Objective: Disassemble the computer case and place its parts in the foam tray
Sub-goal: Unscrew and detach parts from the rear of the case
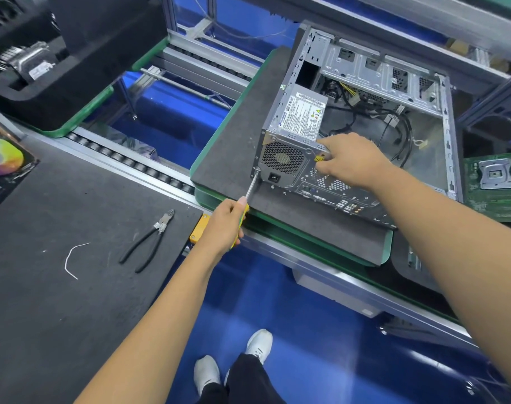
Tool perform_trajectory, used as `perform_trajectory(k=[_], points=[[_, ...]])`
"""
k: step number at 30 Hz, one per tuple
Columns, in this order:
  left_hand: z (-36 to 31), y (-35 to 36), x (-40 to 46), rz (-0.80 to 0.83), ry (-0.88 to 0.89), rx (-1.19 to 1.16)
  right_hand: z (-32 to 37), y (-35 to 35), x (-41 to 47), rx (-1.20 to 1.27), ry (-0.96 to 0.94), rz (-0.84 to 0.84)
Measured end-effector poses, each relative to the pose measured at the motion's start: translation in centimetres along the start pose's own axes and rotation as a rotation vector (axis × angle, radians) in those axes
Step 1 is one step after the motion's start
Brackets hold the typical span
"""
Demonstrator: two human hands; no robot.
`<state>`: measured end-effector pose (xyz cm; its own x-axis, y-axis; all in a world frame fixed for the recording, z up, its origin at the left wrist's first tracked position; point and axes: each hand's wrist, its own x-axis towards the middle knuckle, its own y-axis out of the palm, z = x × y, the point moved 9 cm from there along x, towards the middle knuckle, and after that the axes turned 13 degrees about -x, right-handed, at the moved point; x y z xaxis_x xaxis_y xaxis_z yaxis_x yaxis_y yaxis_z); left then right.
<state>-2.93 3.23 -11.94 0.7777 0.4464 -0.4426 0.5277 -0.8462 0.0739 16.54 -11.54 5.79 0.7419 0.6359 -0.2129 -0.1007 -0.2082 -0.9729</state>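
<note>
An open grey computer case (423, 83) lies on its side on a dark foam pad (236, 147), its rear panel facing me. The power supply (301, 118) sits in its near left corner, with black cables behind it. My left hand (225, 225) grips a yellow-handled screwdriver (253, 185) whose tip meets a screw at the power supply's lower left corner. My right hand (350, 161) rests on the case's rear top edge beside the power supply, fingers curled over the edge. A black foam tray (82, 68) at the far left holds a metal part (29, 62).
Black-handled pliers (149, 243) and a white cable tie (72, 260) lie on the dark mat at left. A green motherboard (493, 185) sits right of the case. A roller conveyor (137, 164) runs between the mat and the pad. My feet stand on blue floor.
</note>
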Motion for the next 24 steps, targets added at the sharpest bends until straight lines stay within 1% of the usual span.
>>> perform_trajectory(k=[2,5,6,10,12,15,18,21,23,24], points=[[-0.1,-0.1,-0.1,-0.019,0.037,-0.011,0.0,0.0,0.0,0.004,-0.005,-0.001],[-0.6,-0.9,-0.2,-0.104,0.123,-0.004,0.1,0.0,0.0,-0.006,-0.013,0.003],[-0.6,-1.1,-0.2,-0.107,0.131,0.002,0.1,-0.1,0.0,-0.005,-0.014,-0.002],[0.0,-0.4,0.1,-0.003,0.019,-0.024,0.4,-0.2,-0.3,0.021,-0.038,-0.002],[-0.1,-0.1,0.2,0.005,0.028,-0.007,0.4,-0.2,-0.2,0.023,-0.04,-0.014],[-0.2,-0.2,0.0,-0.03,0.061,-0.035,0.3,0.0,-0.1,0.007,-0.045,-0.029],[-0.5,-1.0,-0.2,-0.101,0.122,-0.011,0.4,-0.2,-0.5,0.01,-0.053,-0.079],[-0.7,-1.0,-0.2,-0.096,0.14,0.039,0.1,-0.4,-0.9,0.044,-0.04,-0.157],[-0.6,-0.8,-0.3,-0.078,0.134,0.058,0.2,-1.2,-1.3,0.091,-0.034,-0.263],[-0.6,-0.7,-0.4,-0.072,0.128,0.067,0.4,-1.8,-1.8,0.099,-0.038,-0.357]])
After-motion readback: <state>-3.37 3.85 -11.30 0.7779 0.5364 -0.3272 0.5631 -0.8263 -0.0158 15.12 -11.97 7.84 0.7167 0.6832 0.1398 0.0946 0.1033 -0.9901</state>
